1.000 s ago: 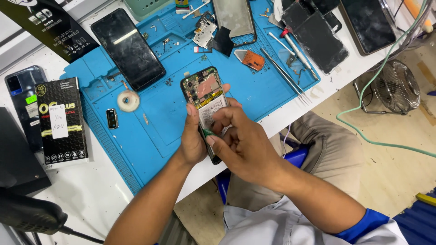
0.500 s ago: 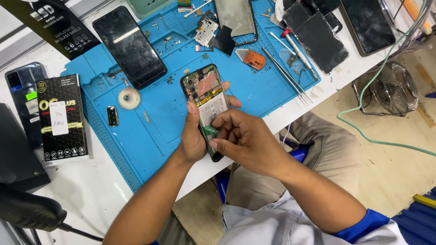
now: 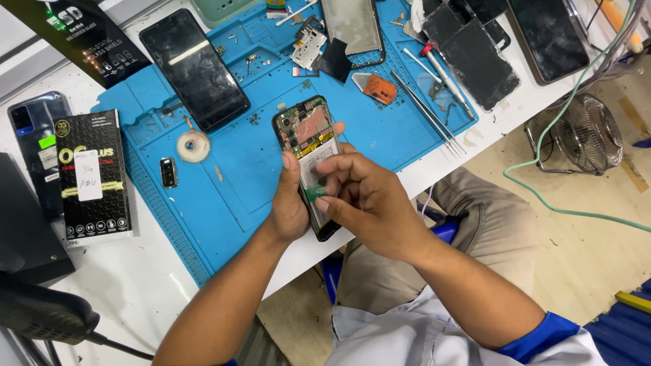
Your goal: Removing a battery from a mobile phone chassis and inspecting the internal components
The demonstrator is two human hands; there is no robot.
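R fingers (image 3: 330, 196) pinched on small green tab (image 3: 314, 194) at phone (image 3: 309, 159) mid-board; 1 s ago lower on board, now shifted up a bit, so part likely seated or being aligned. L fingers (image 3: 290, 177) clamped round phone edge, thumb on far side. Phone open-backed, tilted, over blue mat (image 3: 237, 169) at counter (image 3: 135, 285) edge. Both forearms angled in from below.

Hidden and cropped items — bench view

The right hand (image 3: 369, 203) is covering the lower half of the opened phone (image 3: 308, 146); the small green part (image 3: 314, 194) is too small to identify — the top frame edge is cutting off the back panel (image 3: 352, 24) and dark screen (image 3: 549, 34).
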